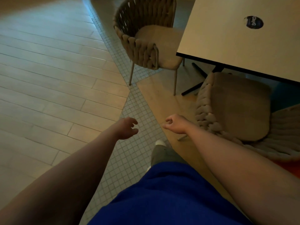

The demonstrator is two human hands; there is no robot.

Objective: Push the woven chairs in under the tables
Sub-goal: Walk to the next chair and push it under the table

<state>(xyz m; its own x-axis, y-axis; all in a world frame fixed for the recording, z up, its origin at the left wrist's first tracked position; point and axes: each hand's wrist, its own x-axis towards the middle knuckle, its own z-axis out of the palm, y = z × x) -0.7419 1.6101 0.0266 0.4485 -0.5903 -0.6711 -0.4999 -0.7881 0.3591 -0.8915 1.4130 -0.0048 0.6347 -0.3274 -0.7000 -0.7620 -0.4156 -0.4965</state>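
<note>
Two beige woven chairs stand by a pale square table (211, 34). The far chair (144, 46) sits at the table's left side, its seat partly beyond the table edge. The near chair (233, 109) is at the table's front edge, with the front of its seat under the tabletop. My left hand (127, 128) hovers over the tiled floor strip, fingers apart and empty. My right hand (174, 123) hangs just left of the near chair's woven arm, fingers loosely curled, holding nothing and not touching the chair.
A dark round sticker (254, 22) lies on the tabletop. The table's black cross base (197, 78) spreads between the chairs. Wood planks cover the floor at left, crossed by a mosaic tile strip (136, 104). My blue shorts and a shoe (159, 142) show below.
</note>
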